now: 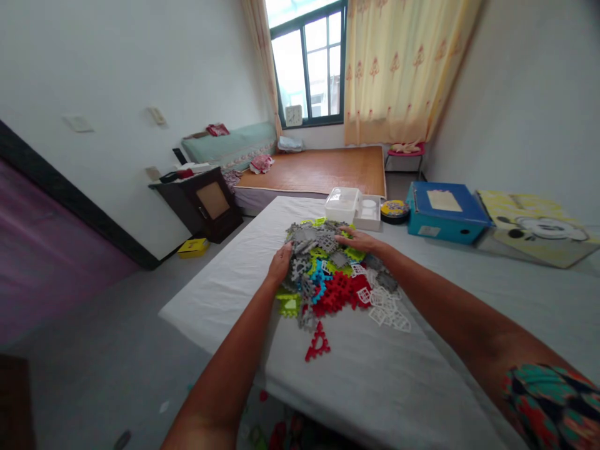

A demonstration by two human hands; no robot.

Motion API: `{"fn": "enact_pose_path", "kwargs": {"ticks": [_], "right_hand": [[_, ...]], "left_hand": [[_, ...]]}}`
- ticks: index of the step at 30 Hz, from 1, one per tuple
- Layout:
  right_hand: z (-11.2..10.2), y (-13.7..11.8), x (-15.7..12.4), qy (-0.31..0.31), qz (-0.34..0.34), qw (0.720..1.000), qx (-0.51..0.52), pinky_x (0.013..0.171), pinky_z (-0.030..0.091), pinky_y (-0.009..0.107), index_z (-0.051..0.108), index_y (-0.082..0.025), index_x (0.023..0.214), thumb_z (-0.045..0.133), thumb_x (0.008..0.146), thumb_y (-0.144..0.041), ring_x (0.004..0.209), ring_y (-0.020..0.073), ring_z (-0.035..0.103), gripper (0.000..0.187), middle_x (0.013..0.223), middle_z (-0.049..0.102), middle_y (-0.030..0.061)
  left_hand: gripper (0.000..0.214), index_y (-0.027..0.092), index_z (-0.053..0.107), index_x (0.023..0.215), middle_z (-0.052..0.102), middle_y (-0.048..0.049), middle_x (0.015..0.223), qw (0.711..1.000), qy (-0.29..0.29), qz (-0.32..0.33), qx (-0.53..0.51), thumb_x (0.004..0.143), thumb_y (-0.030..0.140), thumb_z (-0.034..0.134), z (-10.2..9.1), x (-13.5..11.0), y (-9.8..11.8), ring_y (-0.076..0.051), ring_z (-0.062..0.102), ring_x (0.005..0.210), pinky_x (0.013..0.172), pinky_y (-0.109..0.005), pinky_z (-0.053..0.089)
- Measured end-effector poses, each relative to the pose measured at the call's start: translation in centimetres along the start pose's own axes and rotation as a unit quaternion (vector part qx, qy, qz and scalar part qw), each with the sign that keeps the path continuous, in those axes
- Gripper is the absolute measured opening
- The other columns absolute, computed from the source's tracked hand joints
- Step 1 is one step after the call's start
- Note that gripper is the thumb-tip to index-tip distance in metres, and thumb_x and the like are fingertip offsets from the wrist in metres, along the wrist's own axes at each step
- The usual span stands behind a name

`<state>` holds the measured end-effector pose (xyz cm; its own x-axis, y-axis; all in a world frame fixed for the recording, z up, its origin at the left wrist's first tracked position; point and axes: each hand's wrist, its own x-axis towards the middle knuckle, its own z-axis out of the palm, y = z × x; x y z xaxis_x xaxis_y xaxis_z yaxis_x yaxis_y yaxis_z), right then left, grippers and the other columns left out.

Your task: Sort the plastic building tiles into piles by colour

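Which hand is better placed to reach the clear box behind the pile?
Probably the right. The right hand lies on the far edge of the pile, just before the clear box; the left hand sits lower on its left side, farther away.

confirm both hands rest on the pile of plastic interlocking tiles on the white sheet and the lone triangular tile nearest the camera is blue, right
Not quite: the lone triangular plastic tile is red, not blue, as the head view shows. The left hand and right hand do both rest on the pile of multicoloured plastic interlocking tiles on the white sheet.
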<state>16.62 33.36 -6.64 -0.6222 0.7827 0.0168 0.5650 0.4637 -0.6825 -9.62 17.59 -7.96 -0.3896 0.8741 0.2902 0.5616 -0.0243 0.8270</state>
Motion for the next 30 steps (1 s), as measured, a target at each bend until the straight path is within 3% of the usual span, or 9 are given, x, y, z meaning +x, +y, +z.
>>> {"fn": "enact_pose_path", "kwargs": {"ticks": [7,12,18,22,26,28,30], "right_hand": [[-2.6,2.3,-2.5,-0.052,-0.018,0.998,0.005,0.104,0.043,0.044,0.056,-0.024,0.134,0.065,0.074,-0.062,0.118,0.0314,0.056,0.072,0.132,0.059,0.009],[-4.7,4.4,-5.6,-0.078,-0.035,0.994,0.063,0.092,0.051,0.038,0.056,-0.026,0.134,0.068,0.075,-0.055,0.105,0.0259,0.064,0.067,0.128,0.062,0.0067],[-8.3,6.4,-10.6,-0.075,-0.067,0.994,0.051,0.091,0.052,0.038,0.058,-0.028,0.132,0.063,0.076,-0.057,0.1,0.0245,0.064,0.064,0.124,0.065,0.0052],[-10.3,7.9,-13.9,-0.048,-0.033,0.997,0.045,0.091,0.052,0.04,0.061,-0.026,0.129,0.06,0.075,-0.062,0.101,0.0271,0.064,0.064,0.119,0.067,0.0071],[-11.7,9.2,-16.9,-0.046,-0.005,0.997,0.06,0.093,0.05,0.041,0.064,-0.022,0.125,0.057,0.075,-0.064,0.106,0.0285,0.063,0.065,0.116,0.068,0.0094],[-12.1,10.0,-18.1,-0.025,0.012,0.998,0.049,0.093,0.05,0.042,0.065,-0.021,0.122,0.054,0.078,-0.062,0.107,0.029,0.063,0.061,0.116,0.069,0.0102],[-12.2,11.1,-19.4,0.036,0.029,0.999,0.003,0.096,0.047,0.044,0.068,-0.021,0.117,0.051,0.079,-0.058,0.11,0.0305,0.062,0.056,0.118,0.068,0.011]], "left_hand": [[0.053,0.015,0.065,0.122,0.062,-0.0085,0.13,0.992,-0.047,0.019,-0.112,0.094,0.051,0.039,3.9,-1.5,4.1,-0.024,0.051,0.127,0.112,-0.039,0.034],[0.047,0.017,0.069,0.114,0.065,-0.0069,0.124,0.988,-0.088,0.08,-0.101,0.095,0.047,0.038,7.3,-2.0,7.8,-0.022,0.054,0.122,0.111,-0.039,0.035],[0.042,0.018,0.072,0.106,0.067,-0.0081,0.118,0.965,-0.169,0.186,-0.067,0.097,0.042,0.038,11.4,-3.6,13.3,-0.02,0.057,0.117,0.106,-0.036,0.041],[0.04,0.018,0.072,0.103,0.066,-0.009,0.118,0.936,-0.245,0.254,-0.012,0.098,0.037,0.037,14.1,-5.1,16.4,-0.019,0.058,0.114,0.104,-0.035,0.042],[0.036,0.015,0.071,0.099,0.068,-0.01,0.114,0.876,-0.341,0.34,0.022,0.097,0.031,0.04,16.7,-6.9,19.6,-0.02,0.06,0.111,0.1,-0.033,0.045],[0.033,0.016,0.07,0.102,0.067,-0.0096,0.117,0.848,-0.371,0.377,0.034,0.097,0.03,0.041,17.2,-7.4,21.3,-0.02,0.059,0.112,0.1,-0.035,0.045],[0.031,0.021,0.068,0.109,0.062,-0.0076,0.127,0.837,-0.369,0.402,0.041,0.096,0.036,0.043,16.8,-7.0,22.6,-0.021,0.055,0.119,0.105,-0.041,0.04]]}}
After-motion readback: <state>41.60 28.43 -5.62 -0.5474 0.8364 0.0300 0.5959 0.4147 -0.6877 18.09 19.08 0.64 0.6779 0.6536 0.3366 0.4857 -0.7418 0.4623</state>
